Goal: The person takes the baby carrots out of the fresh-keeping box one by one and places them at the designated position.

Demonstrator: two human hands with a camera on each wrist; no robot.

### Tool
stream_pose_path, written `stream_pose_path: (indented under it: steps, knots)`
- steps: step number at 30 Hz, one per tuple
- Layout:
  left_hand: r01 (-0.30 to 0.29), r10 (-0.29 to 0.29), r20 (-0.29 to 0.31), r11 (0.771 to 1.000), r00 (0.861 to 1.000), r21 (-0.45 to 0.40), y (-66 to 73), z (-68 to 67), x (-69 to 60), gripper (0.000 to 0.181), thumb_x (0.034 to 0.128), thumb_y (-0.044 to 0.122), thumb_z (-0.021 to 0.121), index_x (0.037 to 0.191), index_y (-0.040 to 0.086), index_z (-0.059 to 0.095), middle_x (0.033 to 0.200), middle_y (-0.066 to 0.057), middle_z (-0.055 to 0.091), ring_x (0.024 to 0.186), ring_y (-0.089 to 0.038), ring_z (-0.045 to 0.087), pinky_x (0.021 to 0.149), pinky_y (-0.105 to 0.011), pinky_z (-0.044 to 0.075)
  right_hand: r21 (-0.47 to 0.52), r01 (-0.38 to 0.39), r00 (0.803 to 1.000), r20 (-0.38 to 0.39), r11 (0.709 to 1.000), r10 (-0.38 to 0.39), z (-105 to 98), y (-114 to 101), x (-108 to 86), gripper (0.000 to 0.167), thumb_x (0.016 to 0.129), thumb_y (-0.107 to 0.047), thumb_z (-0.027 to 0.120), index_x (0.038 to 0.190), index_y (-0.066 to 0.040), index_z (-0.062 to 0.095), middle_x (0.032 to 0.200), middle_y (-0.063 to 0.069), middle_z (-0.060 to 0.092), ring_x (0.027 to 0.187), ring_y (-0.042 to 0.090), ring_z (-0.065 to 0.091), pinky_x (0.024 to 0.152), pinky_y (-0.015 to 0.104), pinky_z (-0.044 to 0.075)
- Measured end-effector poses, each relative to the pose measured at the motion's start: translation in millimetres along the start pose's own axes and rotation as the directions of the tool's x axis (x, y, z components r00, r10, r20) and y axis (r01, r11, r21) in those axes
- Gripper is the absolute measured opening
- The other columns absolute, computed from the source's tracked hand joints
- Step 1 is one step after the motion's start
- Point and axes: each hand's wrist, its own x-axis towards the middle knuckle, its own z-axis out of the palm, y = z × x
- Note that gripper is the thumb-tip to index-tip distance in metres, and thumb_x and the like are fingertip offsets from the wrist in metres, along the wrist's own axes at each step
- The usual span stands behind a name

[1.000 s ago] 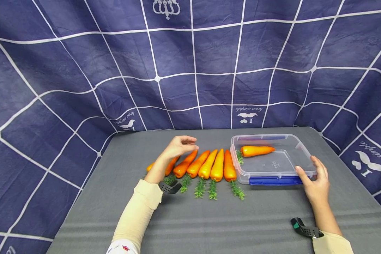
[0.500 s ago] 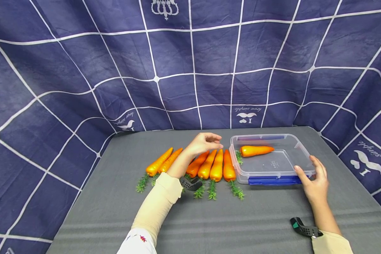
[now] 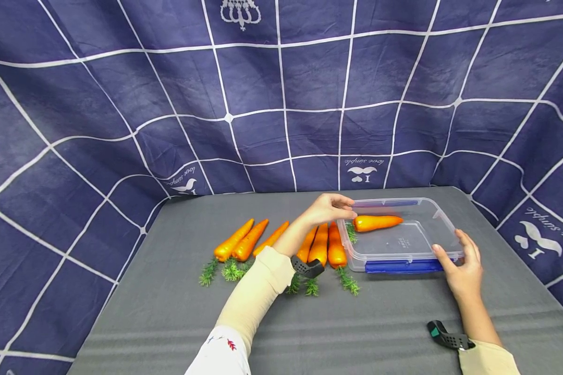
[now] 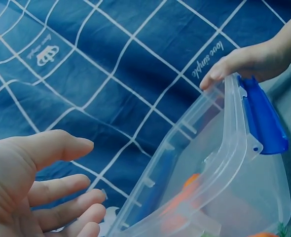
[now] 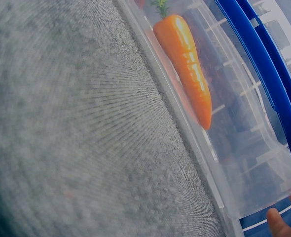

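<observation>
A clear plastic food container [image 3: 403, 257] with blue latches stands on the table's right side. One orange carrot [image 3: 379, 223] with a green top lies inside it, also visible through the wall in the right wrist view. My right hand [image 3: 466, 268] holds the container's front right corner, thumb at the front rim and fingers along the right side. Over the container's left rim hovers my left hand [image 3: 330, 208]. Its fingers are relaxed with nothing between them, as the left wrist view shows [image 4: 52, 187]. My left forearm hides part of the carrot row.
Several carrots [image 3: 234, 240] lie side by side left of the container, green tops toward me. The rightmost carrot [image 3: 336, 247] lies close against its left wall. A grey cloth [image 3: 178, 312] covers the table, and a blue checked curtain [image 3: 258, 135] hangs behind.
My left hand has moved right across the carrot row to the container's left rim, uncovering the leftmost carrots. My right hand keeps its place at the container's corner.
</observation>
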Motion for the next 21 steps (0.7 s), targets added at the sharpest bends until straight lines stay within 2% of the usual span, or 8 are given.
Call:
stream_pose_path:
  steps: [6, 11, 21]
  knots:
    - [-0.009, 0.009, -0.009, 1.000, 1.000, -0.015, 2.0, 14.2, 12.9, 0.041, 0.0834, 0.011, 0.075, 0.120, -0.006, 0.065, 0.102, -0.010, 0.070, 0.088, -0.012, 0.063, 0.077, -0.020, 0.050, 0.004, 0.000, 1.000, -0.002, 1.000, 0.000, 0.5, 0.2, 0.0, 0.060, 0.083, -0.011, 0.073, 0.140, -0.008, 0.053, 0.143, 0.008, 0.048, 0.117, -0.004, 0.039, 0.084, 0.015, 0.028]
    - [0.016, -0.017, -0.031, 0.999, 0.999, -0.030, 1.5, 28.6, 26.1, 0.036, 0.0821, 0.007, 0.076, 0.116, -0.004, 0.068, 0.099, -0.009, 0.071, 0.086, -0.012, 0.064, 0.075, -0.019, 0.050, 0.002, -0.001, 1.000, -0.001, 1.000, 0.001, 0.6, 0.5, 0.1, 0.060, 0.083, -0.011, 0.073, 0.140, -0.008, 0.053, 0.144, 0.009, 0.047, 0.118, -0.004, 0.039, 0.084, 0.015, 0.028]
    - [0.046, -0.038, -0.069, 0.991, 0.997, 0.123, -2.4, 48.2, 44.8, 0.034, 0.0808, 0.011, 0.077, 0.112, -0.001, 0.071, 0.100, -0.009, 0.072, 0.078, -0.009, 0.062, 0.069, -0.014, 0.047, -0.002, 0.012, 1.000, -0.002, 1.000, -0.012, 0.7, 4.8, 1.9, 0.060, 0.084, -0.012, 0.073, 0.140, -0.007, 0.052, 0.144, 0.011, 0.047, 0.117, -0.005, 0.039, 0.083, 0.015, 0.027]
